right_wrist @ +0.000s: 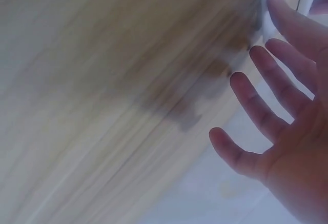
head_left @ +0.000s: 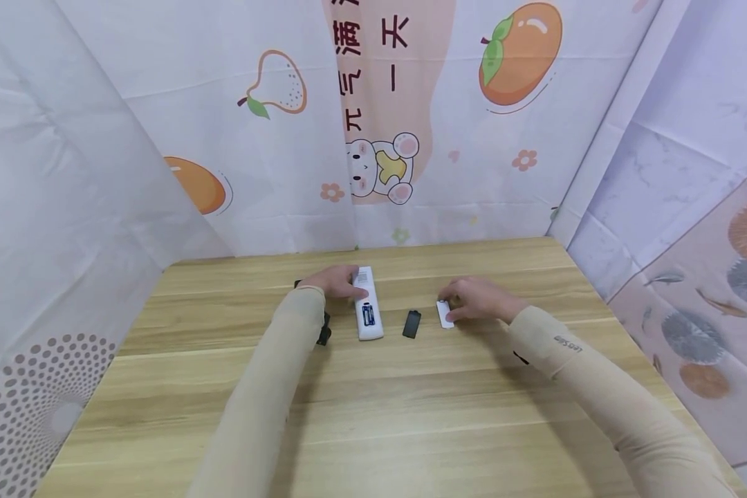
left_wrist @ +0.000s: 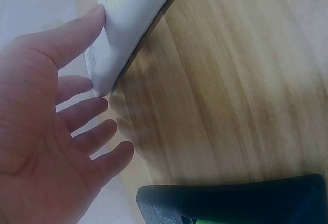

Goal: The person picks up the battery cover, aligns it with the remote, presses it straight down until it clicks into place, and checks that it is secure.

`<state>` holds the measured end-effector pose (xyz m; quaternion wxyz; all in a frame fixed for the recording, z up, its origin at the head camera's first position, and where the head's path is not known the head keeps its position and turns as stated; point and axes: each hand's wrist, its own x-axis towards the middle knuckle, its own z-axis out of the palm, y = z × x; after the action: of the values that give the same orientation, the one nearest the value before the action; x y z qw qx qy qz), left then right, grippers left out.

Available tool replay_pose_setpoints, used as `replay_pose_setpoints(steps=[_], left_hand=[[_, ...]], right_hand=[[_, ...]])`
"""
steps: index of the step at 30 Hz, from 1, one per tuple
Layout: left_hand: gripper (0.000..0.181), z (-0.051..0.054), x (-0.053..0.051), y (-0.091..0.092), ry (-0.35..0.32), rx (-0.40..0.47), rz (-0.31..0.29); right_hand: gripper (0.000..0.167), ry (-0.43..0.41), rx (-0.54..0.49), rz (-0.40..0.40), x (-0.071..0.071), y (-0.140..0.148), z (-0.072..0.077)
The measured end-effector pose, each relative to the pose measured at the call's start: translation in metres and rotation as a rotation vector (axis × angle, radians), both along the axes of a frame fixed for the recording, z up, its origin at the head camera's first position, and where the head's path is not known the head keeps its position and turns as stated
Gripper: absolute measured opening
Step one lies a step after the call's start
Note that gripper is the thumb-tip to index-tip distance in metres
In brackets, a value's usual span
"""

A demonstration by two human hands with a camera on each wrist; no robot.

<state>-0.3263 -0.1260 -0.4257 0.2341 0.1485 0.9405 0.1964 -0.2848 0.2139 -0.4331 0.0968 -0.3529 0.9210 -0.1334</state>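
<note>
A white remote control [head_left: 369, 328] lies back up on the wooden table, blue batteries [head_left: 368, 315] showing in its uncovered compartment. My left hand [head_left: 336, 281] holds its far end; in the left wrist view the thumb and index finger are against the white body, the other fingers loosely bent. To the right, my right hand [head_left: 476, 299] pinches a small white battery cover [head_left: 445, 315] between thumb and fingers. The right wrist view shows only part of the white piece [right_wrist: 267, 14] under the thumb. Between the hands lies a black battery cover [head_left: 412, 324].
A black object [head_left: 324, 330], partly hidden by the left forearm, lies left of the remote; the left wrist view shows its dark casing [left_wrist: 205, 196] with some green. Another small black item [head_left: 521, 357] peeks out beneath the right sleeve. A printed curtain [head_left: 286, 173] hangs behind the table.
</note>
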Motion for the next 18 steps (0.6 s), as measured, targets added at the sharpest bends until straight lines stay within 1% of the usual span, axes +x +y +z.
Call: replay_pose_setpoints(steps=[4, 7, 11, 14, 18], left_hand=[[0.073, 0.0, -0.003, 0.001, -0.002, 0.006, -0.005], [0.077, 0.003, -0.005, 0.004, -0.009, 0.015, -0.003], [0.086, 0.008, -0.008, 0.009, -0.026, 0.0, 0.033], [0.086, 0.012, -0.009, 0.014, -0.053, -0.023, 0.063], [0.086, 0.016, -0.009, 0.018, -0.095, -0.042, 0.09]], right_hand=[[0.042, -0.009, 0.006, 0.007, -0.001, -0.002, 0.001], [0.042, -0.009, 0.008, 0.019, -0.001, -0.003, 0.002], [0.042, -0.008, 0.007, 0.025, -0.001, -0.004, 0.003], [0.041, -0.012, 0.014, 0.02, 0.0, -0.006, 0.003], [0.041, -0.046, 0.036, 0.002, -0.001, -0.009, 0.002]])
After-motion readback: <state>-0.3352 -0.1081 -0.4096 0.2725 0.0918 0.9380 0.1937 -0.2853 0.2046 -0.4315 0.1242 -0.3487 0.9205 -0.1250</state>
